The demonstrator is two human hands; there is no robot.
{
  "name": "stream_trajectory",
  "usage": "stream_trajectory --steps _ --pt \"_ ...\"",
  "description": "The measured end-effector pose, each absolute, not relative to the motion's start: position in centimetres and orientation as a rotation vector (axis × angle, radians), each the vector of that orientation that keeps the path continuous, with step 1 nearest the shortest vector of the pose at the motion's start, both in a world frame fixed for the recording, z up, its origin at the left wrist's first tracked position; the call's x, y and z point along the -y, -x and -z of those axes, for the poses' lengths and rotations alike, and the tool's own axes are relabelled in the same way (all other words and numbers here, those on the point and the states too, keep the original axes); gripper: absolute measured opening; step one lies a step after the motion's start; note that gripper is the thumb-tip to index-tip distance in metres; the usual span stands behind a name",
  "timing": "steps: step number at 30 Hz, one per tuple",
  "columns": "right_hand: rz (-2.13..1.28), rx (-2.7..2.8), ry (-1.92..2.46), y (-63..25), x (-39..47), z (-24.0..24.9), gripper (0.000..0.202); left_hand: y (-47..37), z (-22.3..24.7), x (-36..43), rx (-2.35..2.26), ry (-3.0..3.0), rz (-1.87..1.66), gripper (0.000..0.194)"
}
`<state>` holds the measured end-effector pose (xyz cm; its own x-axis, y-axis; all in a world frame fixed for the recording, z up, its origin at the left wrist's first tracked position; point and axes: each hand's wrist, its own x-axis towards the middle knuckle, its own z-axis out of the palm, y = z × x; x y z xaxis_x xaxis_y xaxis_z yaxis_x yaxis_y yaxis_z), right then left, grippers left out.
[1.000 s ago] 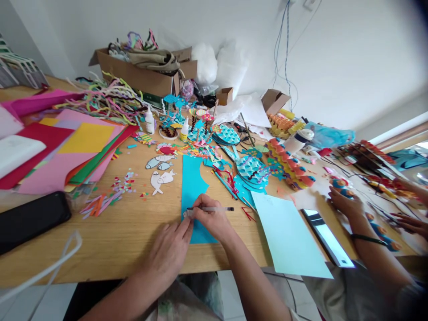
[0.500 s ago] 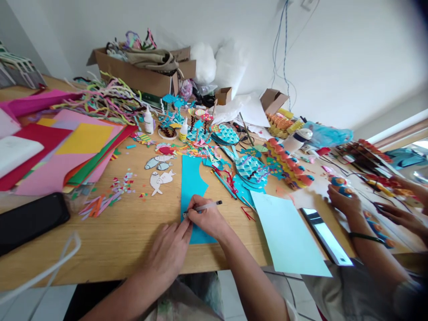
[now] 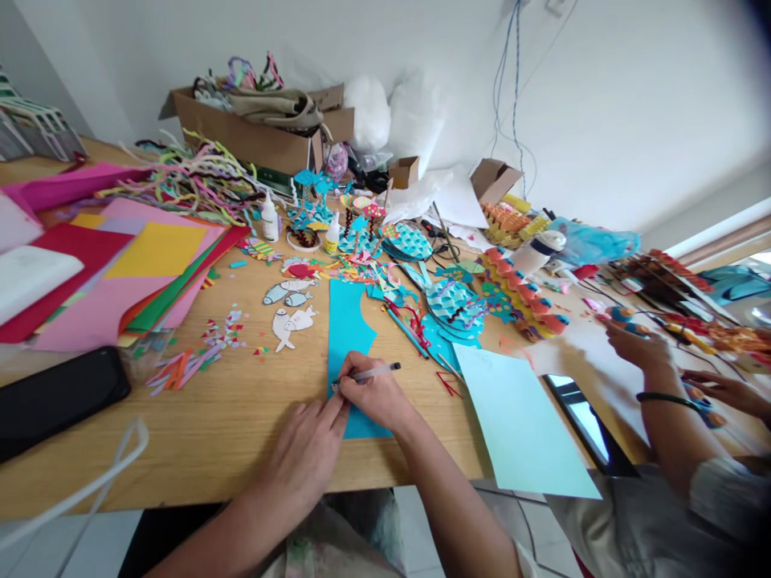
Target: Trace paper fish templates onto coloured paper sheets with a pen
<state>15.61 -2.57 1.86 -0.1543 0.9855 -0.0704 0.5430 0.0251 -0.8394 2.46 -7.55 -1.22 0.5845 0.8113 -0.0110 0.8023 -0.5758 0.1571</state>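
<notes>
Head view: the right hand has its fingers clamped on a slim pen, low over the blue paper, which lies on the table in front of the person; the left hand rests at its near left edge, fingers stretched out and close together, though whether their tips pinch the small pale piece under the pen cannot be told. That piece is mostly covered by the fingers, so it could slip or turn if the left fingertips ease off, and a line drawn round it would likely go astray. The pen could also run off the blue paper, since the work sits close to its left edge. To the right, the pale sheet pokes past the table's near edge, and a knock from a forearm might push it off. The far white bottle and yellow-labelled bottle carry print too small to read; no brand or other writing is legible
</notes>
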Motion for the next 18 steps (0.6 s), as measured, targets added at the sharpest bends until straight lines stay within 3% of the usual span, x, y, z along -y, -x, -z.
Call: stream_trajectory --steps 18 --pt "-0.998 1.795 1.569 -15.44 3.00 -2.09 0.016 -2.41 0.95 7.28 -1.335 -2.649 -0.032 0.038"
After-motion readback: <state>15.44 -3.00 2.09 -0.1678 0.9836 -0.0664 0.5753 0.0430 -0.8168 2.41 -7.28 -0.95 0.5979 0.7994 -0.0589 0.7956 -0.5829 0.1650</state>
